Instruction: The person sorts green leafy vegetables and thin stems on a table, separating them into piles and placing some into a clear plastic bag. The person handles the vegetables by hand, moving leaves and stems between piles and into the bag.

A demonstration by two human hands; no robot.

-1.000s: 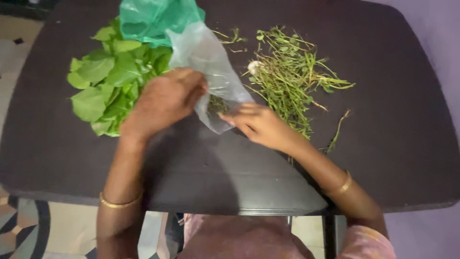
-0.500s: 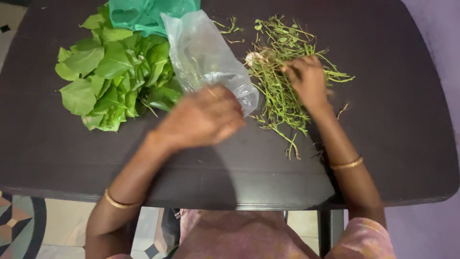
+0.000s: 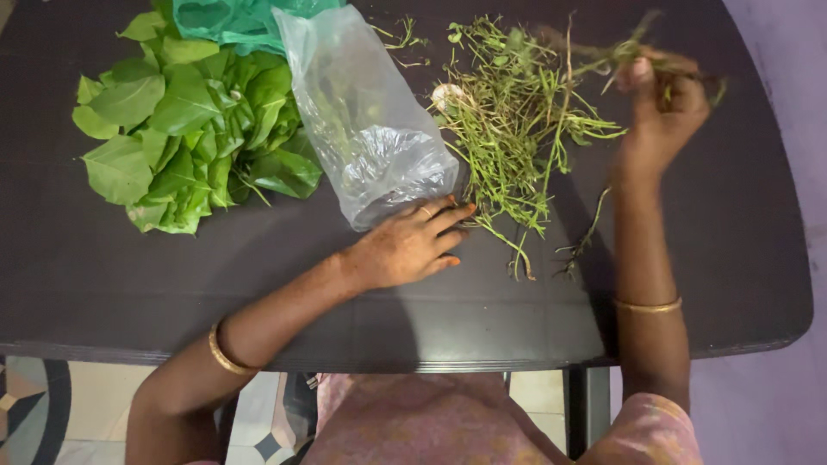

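The right hand [image 3: 659, 108] is raised above the dark table [image 3: 112, 293] at about two o'clock from the table's middle. Its fingers are closed around a small bunch of thin green stems [image 3: 642, 52], which trail out left and right of the fist and are blurred. The main heap of stems [image 3: 517, 129] lies below and to the left of that hand, at roughly twelve to one o'clock, spread loosely with a few strands reaching toward six o'clock.

The left hand [image 3: 405, 245] rests flat near the table's middle, fingers loosely extended and holding nothing. Its fingertips touch the lower edge of a clear plastic bag [image 3: 366, 129] and lie just beside the nearest stems. The bag lies on its side, its closed end toward the hand (whether the mouth at the far end is open cannot be told). A pile of broad green leaves [image 3: 189, 129] sits at ten o'clock, partly under the bag, with a green bag [image 3: 233, 17] at eleven o'clock beyond it.

Risks, in my judgement:
- The lifted stems are tangled, so a pull may drag part of the heap along and scatter strands toward the right table edge.
- The clear bag is pinned only by fingertips; it is light and could slide or fold shut.
- Loose strands near the front edge could be swept off by a forearm.
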